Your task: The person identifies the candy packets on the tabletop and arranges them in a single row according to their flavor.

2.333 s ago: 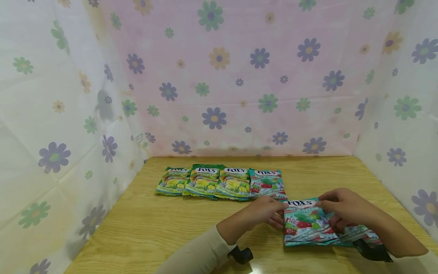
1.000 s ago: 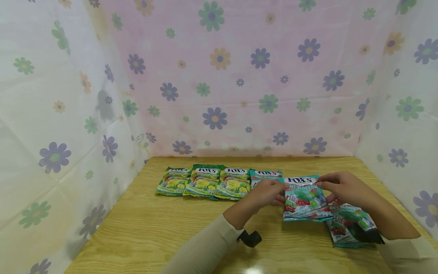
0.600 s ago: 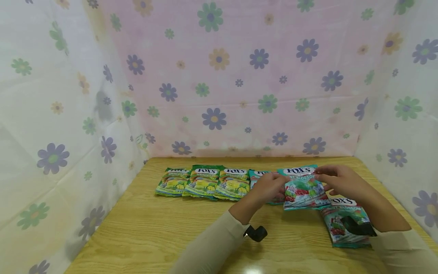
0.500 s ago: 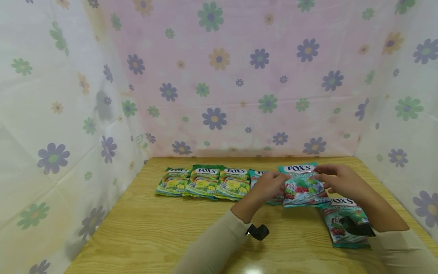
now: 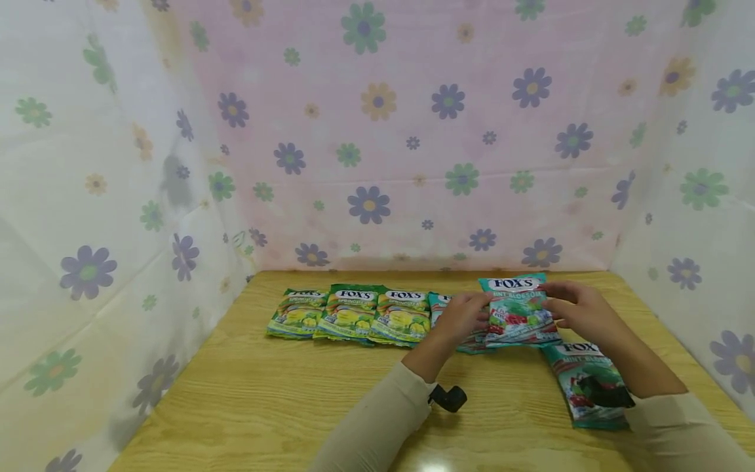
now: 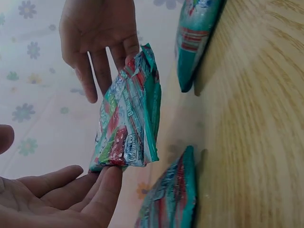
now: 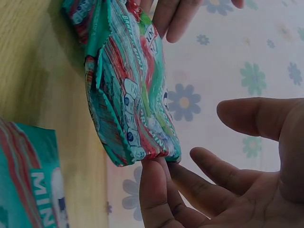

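A teal Fox's Mint Blossom candy bag (image 5: 519, 314) is held between both hands, tilted with its front facing up. In the left wrist view a gap separates this bag (image 6: 124, 114) from the wooden table. My left hand (image 5: 463, 320) supports its left edge with extended fingers, thumb apart from the bag. On the opposite edge, my right hand (image 7: 237, 190) touches it with its fingertips, the thumb also standing away. A second Mint Blossom bag (image 5: 439, 306) lies partly hidden behind the left hand. Below the right wrist lies a third Mint Blossom bag (image 5: 580, 377), partly covered.
Three yellow-green Fox's Spring Tea bags, left (image 5: 299, 314), middle (image 5: 349, 313) and right (image 5: 402, 316), lie overlapping in a row at the back left of the wooden table (image 5: 283, 406). Flower-patterned cloth (image 5: 413, 157) encloses the back and sides.
Both hands have lifted the Mint Blossom bag off the front right bag and carried it toward the back, beside the row. The front right bag has shifted slightly left and is more exposed.
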{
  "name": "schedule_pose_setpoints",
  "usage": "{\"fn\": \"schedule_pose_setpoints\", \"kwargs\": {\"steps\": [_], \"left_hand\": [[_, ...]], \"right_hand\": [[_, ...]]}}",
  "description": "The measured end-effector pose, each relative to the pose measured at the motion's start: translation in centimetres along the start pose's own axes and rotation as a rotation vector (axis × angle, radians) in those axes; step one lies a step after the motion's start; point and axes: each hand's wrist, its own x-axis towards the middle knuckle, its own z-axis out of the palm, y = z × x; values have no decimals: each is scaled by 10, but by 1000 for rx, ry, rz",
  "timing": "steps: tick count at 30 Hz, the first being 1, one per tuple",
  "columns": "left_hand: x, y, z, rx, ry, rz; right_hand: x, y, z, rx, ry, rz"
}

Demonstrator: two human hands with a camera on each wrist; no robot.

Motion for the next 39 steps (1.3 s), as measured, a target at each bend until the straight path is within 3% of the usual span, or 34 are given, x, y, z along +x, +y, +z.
{"fn": "schedule_pose_setpoints", "kwargs": {"steps": [7,20,39], "left_hand": [[5,-11,2,-88,-13,-37],[8,-20,6,-203,-30,-55],[10,-27,8,-222,-118,-56]], "right_hand": [[4,9,6,38,-31,-11],[8,19,12,61,-59,48],[7,27,13,45,-126,113]]}}
